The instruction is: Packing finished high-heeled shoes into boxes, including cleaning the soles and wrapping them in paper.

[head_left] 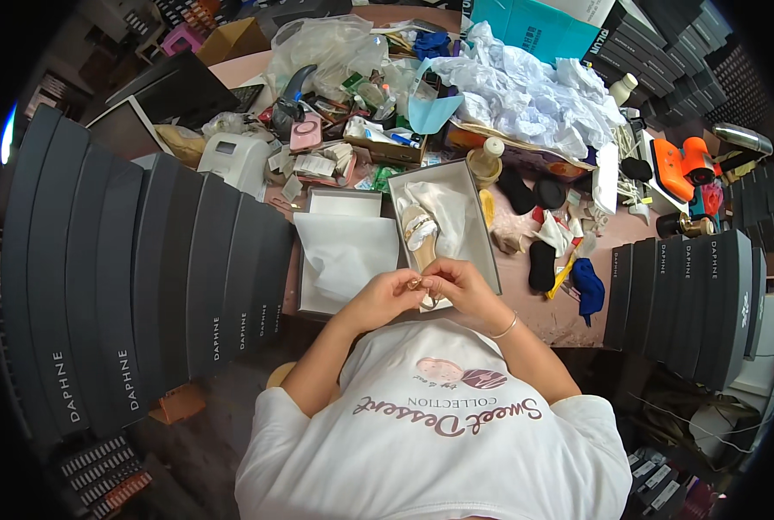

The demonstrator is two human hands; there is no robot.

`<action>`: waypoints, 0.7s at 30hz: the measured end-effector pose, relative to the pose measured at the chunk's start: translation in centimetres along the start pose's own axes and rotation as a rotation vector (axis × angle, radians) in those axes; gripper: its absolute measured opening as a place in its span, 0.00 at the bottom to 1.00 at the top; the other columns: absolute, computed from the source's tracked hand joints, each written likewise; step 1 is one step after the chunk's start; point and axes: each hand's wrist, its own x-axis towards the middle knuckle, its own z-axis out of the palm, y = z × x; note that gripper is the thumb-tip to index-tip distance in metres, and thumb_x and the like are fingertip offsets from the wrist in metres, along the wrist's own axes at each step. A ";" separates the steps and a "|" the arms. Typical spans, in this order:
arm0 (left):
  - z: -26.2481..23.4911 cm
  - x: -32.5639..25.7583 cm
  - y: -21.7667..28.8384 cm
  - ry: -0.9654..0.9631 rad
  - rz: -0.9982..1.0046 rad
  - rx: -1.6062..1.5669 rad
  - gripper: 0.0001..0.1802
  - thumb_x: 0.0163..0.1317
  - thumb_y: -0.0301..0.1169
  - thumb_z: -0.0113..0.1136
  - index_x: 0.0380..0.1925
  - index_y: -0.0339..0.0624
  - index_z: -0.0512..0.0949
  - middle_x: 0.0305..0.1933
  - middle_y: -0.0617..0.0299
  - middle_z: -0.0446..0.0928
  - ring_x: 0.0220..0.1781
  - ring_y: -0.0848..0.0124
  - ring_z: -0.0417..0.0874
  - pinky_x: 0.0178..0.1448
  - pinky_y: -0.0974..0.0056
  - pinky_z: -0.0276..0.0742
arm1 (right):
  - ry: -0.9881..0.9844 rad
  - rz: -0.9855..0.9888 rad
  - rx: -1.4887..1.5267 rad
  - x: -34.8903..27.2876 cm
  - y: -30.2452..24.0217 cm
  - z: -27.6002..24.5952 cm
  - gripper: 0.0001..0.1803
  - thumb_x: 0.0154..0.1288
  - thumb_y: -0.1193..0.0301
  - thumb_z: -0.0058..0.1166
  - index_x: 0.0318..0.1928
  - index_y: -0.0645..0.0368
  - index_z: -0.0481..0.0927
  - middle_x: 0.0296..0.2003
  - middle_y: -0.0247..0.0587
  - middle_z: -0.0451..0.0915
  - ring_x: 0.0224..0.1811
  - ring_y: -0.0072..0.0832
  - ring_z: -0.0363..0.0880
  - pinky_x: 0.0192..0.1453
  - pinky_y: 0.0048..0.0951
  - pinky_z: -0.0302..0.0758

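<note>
Dark grey shoeboxes (170,277) stand in a long curving row to the left, and more grey shoeboxes (682,295) line the right side of the pink tabletop (569,328). Across its far part lie a white label printer (234,162), a square pink device (305,132), a clear plastic bag (328,56) and a heap of crumpled white paper (534,100) before a teal carton (534,33). A pump bottle (488,158) stands near the heap; rightward are a bunched blue cloth (588,288) and an orange device (669,169).
</note>
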 end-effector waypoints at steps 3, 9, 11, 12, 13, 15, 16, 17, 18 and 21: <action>0.0 -0.9 -2.4 -0.051 -0.094 -0.535 0.10 0.70 0.33 0.51 0.41 0.36 0.75 0.36 0.64 0.77 0.40 0.75 0.79 0.49 0.68 0.77 | 0.035 -0.001 -0.025 -1.5 0.7 -0.3 0.08 0.67 0.72 0.54 0.39 0.66 0.77 0.31 0.31 0.79 0.35 0.16 0.76 0.40 0.20 0.74; 1.1 -1.1 -3.9 0.059 -0.016 -0.445 0.13 0.72 0.35 0.47 0.40 0.36 0.75 0.36 0.62 0.77 0.40 0.73 0.79 0.50 0.68 0.78 | 0.154 -0.264 -0.377 -2.2 -1.8 0.6 0.08 0.63 0.73 0.58 0.40 0.64 0.79 0.31 0.38 0.80 0.34 0.24 0.80 0.41 0.23 0.76; 1.1 -1.3 -3.3 0.025 -0.025 -0.428 0.13 0.72 0.35 0.46 0.40 0.36 0.75 0.36 0.61 0.77 0.40 0.73 0.79 0.51 0.67 0.77 | 0.155 -0.336 -0.497 -2.4 -2.6 0.9 0.08 0.62 0.73 0.59 0.40 0.63 0.79 0.32 0.40 0.80 0.34 0.27 0.80 0.41 0.24 0.77; 1.1 -1.5 -2.8 -0.010 -0.006 -0.488 0.13 0.72 0.35 0.46 0.41 0.36 0.75 0.36 0.61 0.77 0.40 0.73 0.79 0.51 0.67 0.77 | 0.161 -0.345 -0.508 -2.5 -2.6 1.0 0.08 0.61 0.74 0.60 0.40 0.63 0.80 0.33 0.41 0.80 0.35 0.28 0.80 0.42 0.24 0.77; 1.2 -1.7 -2.2 -0.045 0.013 -0.548 0.13 0.72 0.35 0.46 0.41 0.36 0.75 0.36 0.61 0.77 0.40 0.73 0.79 0.52 0.67 0.76 | 0.167 -0.353 -0.518 -2.5 -2.6 1.1 0.08 0.61 0.74 0.60 0.40 0.62 0.80 0.33 0.41 0.79 0.35 0.29 0.80 0.42 0.24 0.78; 1.3 -2.1 -1.8 -0.082 0.020 -0.590 0.13 0.72 0.35 0.46 0.41 0.37 0.75 0.36 0.62 0.77 0.40 0.74 0.78 0.52 0.66 0.76 | 0.186 -0.322 -0.450 -3.1 -2.9 1.2 0.08 0.61 0.74 0.60 0.40 0.63 0.80 0.34 0.41 0.79 0.35 0.28 0.80 0.42 0.25 0.77; 1.5 -2.2 -1.8 -0.086 0.010 -0.573 0.13 0.72 0.36 0.46 0.41 0.37 0.75 0.36 0.62 0.76 0.40 0.74 0.78 0.52 0.66 0.75 | 0.194 -0.303 -0.414 -3.4 -2.9 1.4 0.08 0.61 0.75 0.60 0.40 0.63 0.80 0.35 0.41 0.79 0.35 0.28 0.80 0.41 0.25 0.77; 1.7 -2.3 -1.9 -0.089 -0.001 -0.556 0.13 0.72 0.36 0.46 0.41 0.37 0.75 0.36 0.62 0.76 0.40 0.74 0.77 0.53 0.66 0.75 | 0.197 -0.286 -0.368 -3.6 -2.5 1.6 0.08 0.61 0.75 0.60 0.40 0.63 0.80 0.35 0.40 0.78 0.35 0.28 0.80 0.41 0.26 0.77; 1.9 -2.2 -2.2 -0.092 0.003 -0.554 0.14 0.73 0.36 0.46 0.41 0.37 0.75 0.36 0.64 0.76 0.40 0.75 0.77 0.52 0.67 0.75 | 0.202 -0.272 -0.326 -3.7 -2.1 1.6 0.08 0.61 0.75 0.60 0.40 0.63 0.80 0.35 0.40 0.78 0.35 0.27 0.79 0.41 0.26 0.77; 2.6 -1.9 -3.3 -0.098 0.007 -0.536 0.15 0.73 0.38 0.45 0.42 0.37 0.75 0.37 0.65 0.76 0.39 0.76 0.76 0.50 0.69 0.75 | 0.204 -0.281 -0.309 -4.1 -1.4 1.9 0.08 0.60 0.74 0.60 0.40 0.63 0.80 0.35 0.39 0.78 0.36 0.27 0.78 0.41 0.26 0.75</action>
